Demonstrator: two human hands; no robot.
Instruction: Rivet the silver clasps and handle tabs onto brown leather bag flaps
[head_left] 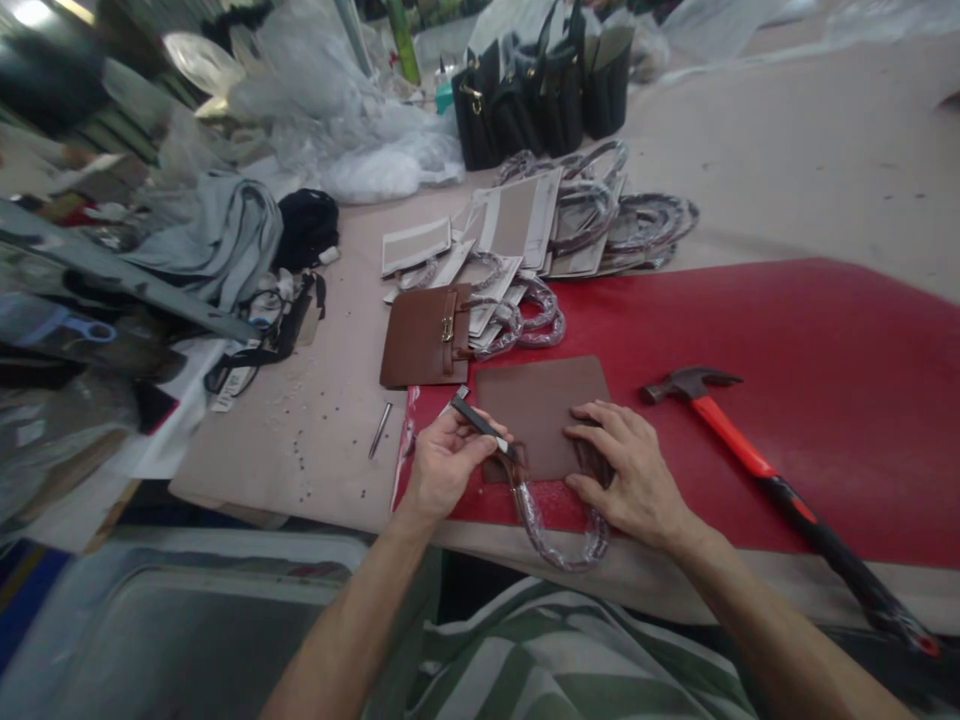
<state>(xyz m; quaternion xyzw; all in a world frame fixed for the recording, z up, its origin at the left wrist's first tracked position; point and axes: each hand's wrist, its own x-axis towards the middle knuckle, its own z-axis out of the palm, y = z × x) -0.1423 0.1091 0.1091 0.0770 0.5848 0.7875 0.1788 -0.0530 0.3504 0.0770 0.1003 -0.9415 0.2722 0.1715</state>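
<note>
A brown leather panel (pixel 536 405) lies flat on the red mat. Its curved handle (pixel 551 550), wrapped in clear plastic, hangs toward me over the table edge. My left hand (pixel 446 465) pinches a slim black tool (pixel 474 413) whose exact kind I cannot make out. The tool slants across the panel's left side, with its lower end at the left handle base. Fingers spread, my right hand (pixel 626 465) presses on the panel's right side beside the other handle base, which it partly hides.
A claw hammer (pixel 727 425) lies right on the red mat (pixel 825 400). A metal rod (pixel 380 431) is at left. Behind are a brown bag piece (pixel 424 335), stacked panels (pixel 517 215) with wrapped handles, and black bags (pixel 525 105). Plastic wrap (pixel 360 150) heaps up behind left.
</note>
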